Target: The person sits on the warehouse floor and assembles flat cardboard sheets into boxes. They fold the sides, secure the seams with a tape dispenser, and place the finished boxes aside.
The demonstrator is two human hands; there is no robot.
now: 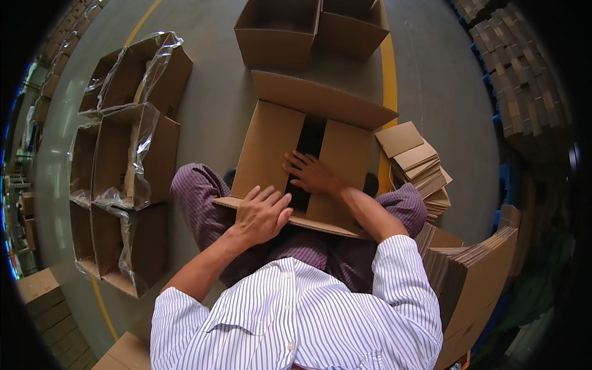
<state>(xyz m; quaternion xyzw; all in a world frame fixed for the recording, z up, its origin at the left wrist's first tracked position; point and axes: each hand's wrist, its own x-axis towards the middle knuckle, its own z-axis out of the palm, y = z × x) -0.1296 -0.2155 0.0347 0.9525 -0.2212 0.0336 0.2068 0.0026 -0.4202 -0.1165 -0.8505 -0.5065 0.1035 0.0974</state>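
An open cardboard box (348, 148) sits between the person's knees (198, 186). The left hand (264, 214) lies over its near edge, grip unclear; the right hand (313, 175), fingers apart, reaches across the dark strip (312, 132) between its flaps.

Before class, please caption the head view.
A carton: left hand at its near edge, right hand over its dark strip.

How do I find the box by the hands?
Start at the striped shirt, then look past it, between the bent knees. The cardboard box lies under the left hand and right hand. Unlike the two boxes beyond, it shows a dark strip between flat flaps.
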